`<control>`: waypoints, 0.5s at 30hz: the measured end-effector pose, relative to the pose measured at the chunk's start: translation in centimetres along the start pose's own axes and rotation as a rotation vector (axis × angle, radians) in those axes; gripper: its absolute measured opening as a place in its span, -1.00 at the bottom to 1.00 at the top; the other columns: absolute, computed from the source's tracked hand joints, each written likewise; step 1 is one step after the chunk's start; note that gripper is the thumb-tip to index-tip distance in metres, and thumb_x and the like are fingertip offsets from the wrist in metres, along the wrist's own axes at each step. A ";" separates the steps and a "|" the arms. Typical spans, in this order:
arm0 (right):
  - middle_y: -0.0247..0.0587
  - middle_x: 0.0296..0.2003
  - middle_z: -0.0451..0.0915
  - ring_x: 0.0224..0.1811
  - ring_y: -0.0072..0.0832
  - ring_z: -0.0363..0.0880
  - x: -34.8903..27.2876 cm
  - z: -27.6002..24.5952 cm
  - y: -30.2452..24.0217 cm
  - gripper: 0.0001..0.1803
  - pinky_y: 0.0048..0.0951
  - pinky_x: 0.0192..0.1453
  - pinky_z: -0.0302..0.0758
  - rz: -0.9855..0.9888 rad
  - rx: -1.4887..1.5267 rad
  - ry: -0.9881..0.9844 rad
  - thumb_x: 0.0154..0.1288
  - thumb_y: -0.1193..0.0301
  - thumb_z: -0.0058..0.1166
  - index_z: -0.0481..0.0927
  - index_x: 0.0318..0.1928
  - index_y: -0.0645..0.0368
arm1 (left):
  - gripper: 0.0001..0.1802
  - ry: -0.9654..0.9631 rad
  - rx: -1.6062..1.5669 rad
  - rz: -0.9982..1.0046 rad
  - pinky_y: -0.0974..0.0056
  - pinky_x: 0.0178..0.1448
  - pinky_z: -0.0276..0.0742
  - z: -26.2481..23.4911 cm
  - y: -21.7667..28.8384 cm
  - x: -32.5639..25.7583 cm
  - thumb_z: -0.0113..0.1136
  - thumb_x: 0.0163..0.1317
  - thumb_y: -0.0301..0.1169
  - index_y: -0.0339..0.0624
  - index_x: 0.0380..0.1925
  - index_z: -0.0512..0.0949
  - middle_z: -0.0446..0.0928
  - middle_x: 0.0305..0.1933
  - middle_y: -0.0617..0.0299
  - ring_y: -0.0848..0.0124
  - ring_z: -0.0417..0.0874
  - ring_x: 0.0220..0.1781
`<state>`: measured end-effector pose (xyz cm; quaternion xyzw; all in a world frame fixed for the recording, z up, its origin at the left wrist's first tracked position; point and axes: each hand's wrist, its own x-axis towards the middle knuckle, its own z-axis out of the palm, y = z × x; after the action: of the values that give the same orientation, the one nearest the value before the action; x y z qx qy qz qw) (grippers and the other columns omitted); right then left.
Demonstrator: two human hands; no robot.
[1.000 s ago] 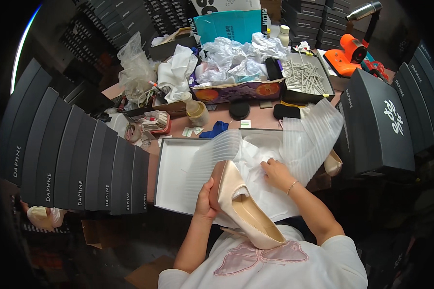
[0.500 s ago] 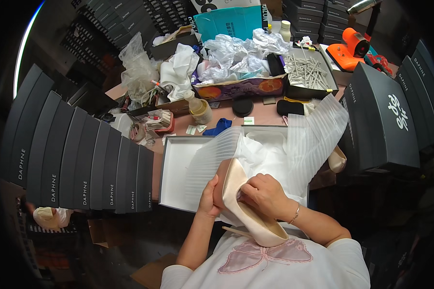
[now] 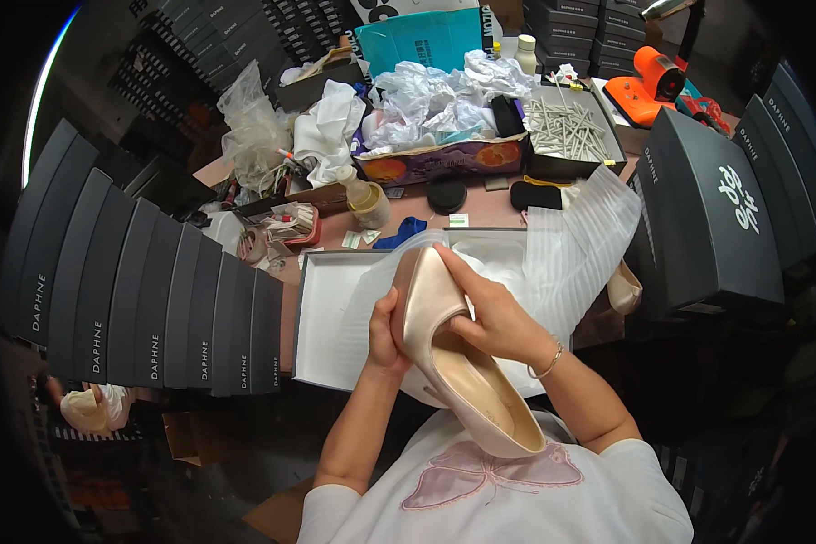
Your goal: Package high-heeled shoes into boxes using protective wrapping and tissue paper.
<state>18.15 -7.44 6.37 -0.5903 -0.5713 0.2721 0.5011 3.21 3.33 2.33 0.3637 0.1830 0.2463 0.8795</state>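
Note:
A pale satin high-heeled shoe (image 3: 434, 295) is between my two hands, its toe pointing away from me and its opening facing up. My left hand (image 3: 387, 334) is closed round the left side of the shoe near the toe. My right hand (image 3: 492, 315) grips the front from the right, with the thumb inside the opening and the forefinger along the toe. Under the shoe lies an open grey shoe box with a white inside (image 3: 319, 313). White foam wrap (image 3: 576, 258) hangs over its right side. A matching pale shoe (image 3: 625, 288) lies partly hidden to the right.
Grey shoe boxes (image 3: 136, 281) stand in a row at left; larger ones (image 3: 712, 218) stand at right. Behind are a carton (image 3: 444, 163) of crumpled paper, a tray of white sticks (image 3: 567, 127), a pump bottle (image 3: 367, 199), a blue cloth (image 3: 401, 234) and an orange device (image 3: 644, 91).
The shoe's toe has risen and the shoe has turned, showing more of its inside. My right hand has come out of the opening and now clasps the toe, its forefinger stretched along it.

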 end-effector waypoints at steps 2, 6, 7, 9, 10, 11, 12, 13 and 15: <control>0.12 0.30 0.33 0.31 -0.12 0.37 -0.2 -1.1 -1.7 -0.02 -0.29 0.33 0.32 -0.089 0.015 -0.039 0.13 0.45 0.29 -0.01 0.48 0.13 | -0.33 -0.224 -0.180 0.034 0.07 0.23 0.49 -0.9 0.0 1.7 -0.03 0.28 0.02 -0.12 0.30 0.29 0.44 0.22 0.04 0.21 0.52 0.20; 0.00 0.32 0.33 0.31 -0.22 0.40 -4.5 -2.6 -1.1 -0.15 -0.24 0.36 0.33 -0.087 0.165 -0.054 0.20 0.49 0.23 0.09 0.44 0.20 | -0.30 -0.563 -0.504 0.149 -0.10 0.10 0.50 -1.7 0.6 5.1 0.12 0.21 0.02 0.01 0.31 0.29 0.42 0.19 0.01 0.06 0.49 0.10; 0.01 0.31 0.35 0.28 -0.23 0.43 -6.2 -3.3 -0.1 -0.19 -0.24 0.36 0.34 0.033 0.200 -0.069 0.21 0.52 0.20 0.11 0.43 0.22 | -0.29 -0.552 -0.533 0.144 -0.13 0.08 0.50 -1.7 0.5 5.5 0.13 0.20 0.03 0.00 0.31 0.28 0.41 0.19 0.00 0.03 0.48 0.08; 0.05 0.33 0.32 0.28 -0.21 0.43 -9.7 -4.0 2.2 -0.04 -0.23 0.34 0.34 0.130 0.177 -0.190 0.13 0.47 0.32 0.04 0.46 0.21 | -0.27 -0.542 -0.584 0.131 -0.17 0.03 0.49 -1.2 0.6 6.0 0.14 0.20 0.04 -0.01 0.32 0.28 0.40 0.18 -0.02 -0.02 0.45 0.05; 0.02 0.36 0.27 0.32 -0.22 0.38 -11.1 -2.9 2.2 0.05 -0.23 0.37 0.29 0.105 0.316 -0.172 0.06 0.41 0.40 0.00 0.48 0.16 | -0.28 -0.562 -0.548 0.126 -0.15 0.08 0.49 -1.1 0.5 6.1 0.12 0.22 0.03 -0.04 0.31 0.28 0.42 0.18 -0.02 0.01 0.47 0.09; -0.01 0.38 0.23 0.36 -0.24 0.33 -12.6 -2.1 2.0 0.14 -0.24 0.40 0.24 0.078 0.444 -0.148 0.00 0.35 0.47 -0.03 0.49 0.11 | -0.29 -0.491 -0.515 0.114 -0.15 0.09 0.49 -1.0 0.2 6.3 0.12 0.22 0.04 -0.05 0.31 0.29 0.43 0.18 -0.02 0.00 0.47 0.09; 0.00 0.41 0.18 0.40 -0.24 0.27 -13.5 -0.9 1.7 0.22 -0.22 0.44 0.17 0.051 0.435 -0.115 -0.05 0.31 0.50 -0.10 0.50 0.11 | -0.29 -0.427 -0.483 0.095 -0.15 0.11 0.49 -0.9 -0.4 6.4 0.11 0.23 0.04 -0.07 0.30 0.30 0.44 0.17 -0.02 -0.01 0.48 0.10; 0.00 0.43 0.14 0.43 -0.24 0.22 -13.8 0.3 1.2 0.31 -0.21 0.47 0.11 0.025 0.420 -0.081 -0.11 0.26 0.54 -0.16 0.51 0.11 | -0.30 -0.368 -0.453 0.077 -0.15 0.12 0.48 -0.6 -1.1 6.5 0.10 0.23 0.05 -0.08 0.29 0.31 0.44 0.17 -0.02 -0.02 0.49 0.10; -0.02 0.41 0.16 0.35 -0.27 0.34 -14.1 1.1 0.3 0.11 -0.20 0.45 0.14 0.020 0.477 -0.015 0.00 0.31 0.46 -0.01 0.47 0.14 | -0.44 -0.136 -0.130 0.055 0.04 0.19 0.48 -0.5 -2.4 7.5 0.09 0.33 -0.13 -0.15 0.26 0.36 0.47 0.17 0.06 0.16 0.53 0.12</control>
<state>14.49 -20.41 2.21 -0.4586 -0.4888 0.4087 0.6194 9.73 6.40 -0.82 0.3267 0.0966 0.2565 0.9045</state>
